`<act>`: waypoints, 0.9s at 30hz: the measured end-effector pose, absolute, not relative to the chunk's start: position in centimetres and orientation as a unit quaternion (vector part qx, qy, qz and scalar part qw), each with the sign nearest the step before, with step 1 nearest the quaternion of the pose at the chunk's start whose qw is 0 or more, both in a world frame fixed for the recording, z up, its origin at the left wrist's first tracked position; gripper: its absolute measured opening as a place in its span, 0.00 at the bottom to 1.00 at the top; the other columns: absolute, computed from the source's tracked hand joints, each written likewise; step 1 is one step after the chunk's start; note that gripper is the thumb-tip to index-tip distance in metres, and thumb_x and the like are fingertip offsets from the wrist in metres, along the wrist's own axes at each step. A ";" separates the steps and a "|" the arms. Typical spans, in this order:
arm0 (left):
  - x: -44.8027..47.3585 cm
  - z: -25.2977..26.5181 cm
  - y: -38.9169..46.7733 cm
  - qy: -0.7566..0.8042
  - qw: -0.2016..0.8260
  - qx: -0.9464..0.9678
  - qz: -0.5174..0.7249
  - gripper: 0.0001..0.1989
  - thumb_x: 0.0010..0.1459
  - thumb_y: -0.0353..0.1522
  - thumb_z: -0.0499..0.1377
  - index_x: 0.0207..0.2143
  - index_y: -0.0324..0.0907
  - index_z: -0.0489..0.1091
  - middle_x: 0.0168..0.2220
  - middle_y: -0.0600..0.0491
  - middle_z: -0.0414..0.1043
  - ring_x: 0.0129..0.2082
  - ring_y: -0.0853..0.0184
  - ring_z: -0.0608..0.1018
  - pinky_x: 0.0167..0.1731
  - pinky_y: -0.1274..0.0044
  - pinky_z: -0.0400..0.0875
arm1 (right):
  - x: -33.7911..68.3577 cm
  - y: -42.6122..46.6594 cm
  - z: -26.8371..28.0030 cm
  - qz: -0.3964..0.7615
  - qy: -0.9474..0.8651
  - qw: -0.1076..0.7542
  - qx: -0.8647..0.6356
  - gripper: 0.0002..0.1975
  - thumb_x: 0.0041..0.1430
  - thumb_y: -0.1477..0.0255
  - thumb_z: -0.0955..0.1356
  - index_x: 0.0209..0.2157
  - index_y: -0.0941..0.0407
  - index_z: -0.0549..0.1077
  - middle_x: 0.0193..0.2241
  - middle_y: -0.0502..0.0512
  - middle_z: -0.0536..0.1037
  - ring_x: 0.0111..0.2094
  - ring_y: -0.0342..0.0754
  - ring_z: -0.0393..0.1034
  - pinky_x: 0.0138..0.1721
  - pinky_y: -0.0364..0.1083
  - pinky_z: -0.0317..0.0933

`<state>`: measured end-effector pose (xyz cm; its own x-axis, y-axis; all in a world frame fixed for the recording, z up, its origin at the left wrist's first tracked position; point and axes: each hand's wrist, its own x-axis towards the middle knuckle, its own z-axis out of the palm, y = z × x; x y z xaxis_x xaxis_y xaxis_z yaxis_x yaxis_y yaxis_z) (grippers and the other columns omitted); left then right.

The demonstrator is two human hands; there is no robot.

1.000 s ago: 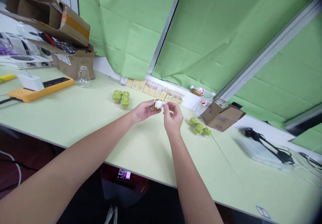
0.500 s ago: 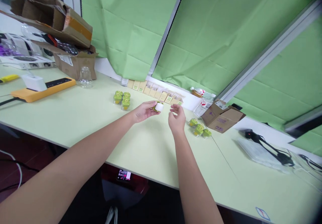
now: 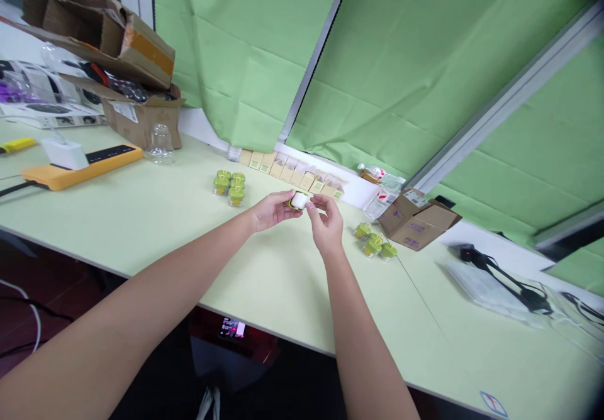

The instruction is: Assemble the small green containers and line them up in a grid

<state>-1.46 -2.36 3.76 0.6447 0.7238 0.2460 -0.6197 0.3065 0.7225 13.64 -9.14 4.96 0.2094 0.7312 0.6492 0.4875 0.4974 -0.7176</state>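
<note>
My left hand [image 3: 275, 211] is closed around a small green-rimmed container [image 3: 299, 201], which shows a white, rounded face. My right hand [image 3: 326, 220] has its thumb and fingertips at the container's right edge, closed on it there. What exactly the fingertips pinch is too small to make out. To the left stands a cluster of small clear jars with green lids [image 3: 229, 187]. A looser group of the same green-lidded jars [image 3: 374, 243] is just right of my right hand. Behind both hands runs a row of small tan boxes [image 3: 291, 172].
An orange power strip [image 3: 80, 167] with a white plug, a clear bottle [image 3: 161, 145] and stacked cardboard boxes [image 3: 141, 115] are at the left. At the right lie plastic bottles [image 3: 380, 201], a cardboard box [image 3: 418, 220] and a black cabled device [image 3: 507, 278]. Green blinds hang behind.
My right hand has moved left, from apart to touching the container's right edge. My left hand keeps its hold with hardly any movement.
</note>
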 end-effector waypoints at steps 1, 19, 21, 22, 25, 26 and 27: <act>-1.4 3.7 -2.4 0.059 0.805 0.419 0.417 0.12 0.61 0.34 0.58 0.40 0.34 0.76 0.40 0.45 0.77 0.38 0.66 0.78 0.45 0.74 0.73 | 13.5 -9.2 5.0 0.103 -0.623 0.602 -0.489 0.17 0.56 0.61 0.69 0.44 0.55 0.71 0.43 0.58 0.76 0.43 0.49 0.71 0.39 0.48 0.68; -1.3 3.5 -2.1 0.081 0.762 0.470 0.438 0.13 0.55 0.34 0.65 0.39 0.33 0.76 0.39 0.44 0.76 0.36 0.66 0.78 0.39 0.73 0.74 | 16.0 -7.8 3.8 0.121 -0.617 0.589 -0.508 0.27 0.51 0.66 0.68 0.54 0.53 0.64 0.50 0.60 0.73 0.46 0.51 0.70 0.43 0.52 0.67; -1.3 3.5 -2.1 0.087 0.760 0.460 0.450 0.12 0.55 0.34 0.65 0.38 0.33 0.76 0.39 0.44 0.76 0.36 0.66 0.78 0.38 0.73 0.74 | 17.0 -7.5 3.4 0.098 -0.580 0.574 -0.570 0.20 0.51 0.67 0.67 0.48 0.55 0.67 0.46 0.61 0.74 0.43 0.52 0.70 0.44 0.55 0.66; -1.3 3.6 -2.2 0.092 0.761 0.455 0.454 0.12 0.55 0.34 0.65 0.38 0.33 0.76 0.39 0.44 0.76 0.35 0.67 0.77 0.38 0.73 0.74 | 17.4 -7.5 3.3 0.091 -0.565 0.573 -0.587 0.19 0.52 0.66 0.66 0.46 0.56 0.68 0.45 0.61 0.75 0.43 0.52 0.70 0.45 0.56 0.66; -1.3 3.7 -2.2 0.100 0.761 0.452 0.454 0.12 0.54 0.34 0.65 0.38 0.33 0.76 0.39 0.44 0.76 0.35 0.66 0.77 0.38 0.72 0.75 | 17.6 -7.7 3.8 0.113 -0.563 0.605 -0.552 0.22 0.54 0.63 0.66 0.50 0.55 0.66 0.47 0.60 0.73 0.46 0.52 0.69 0.44 0.54 0.67; -1.3 3.7 -2.3 0.100 0.761 0.455 0.452 0.12 0.54 0.34 0.66 0.38 0.33 0.76 0.39 0.44 0.76 0.36 0.66 0.77 0.39 0.72 0.75 | 17.3 -7.9 4.0 0.123 -0.580 0.612 -0.523 0.24 0.54 0.63 0.67 0.53 0.53 0.64 0.49 0.60 0.72 0.48 0.52 0.69 0.44 0.53 0.67; -1.3 3.7 -2.3 0.099 0.760 0.458 0.450 0.13 0.54 0.34 0.66 0.38 0.33 0.76 0.39 0.44 0.76 0.36 0.66 0.78 0.39 0.72 0.75 | 16.9 -7.9 4.1 0.133 -0.602 0.610 -0.497 0.28 0.54 0.63 0.67 0.55 0.52 0.61 0.52 0.61 0.71 0.50 0.52 0.68 0.45 0.53 0.67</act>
<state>-1.26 -2.28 3.69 0.5755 0.7747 0.2618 -0.5937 0.1756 0.7853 16.89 -7.95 4.10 0.2394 0.7614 0.6025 0.4368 0.4698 -0.7671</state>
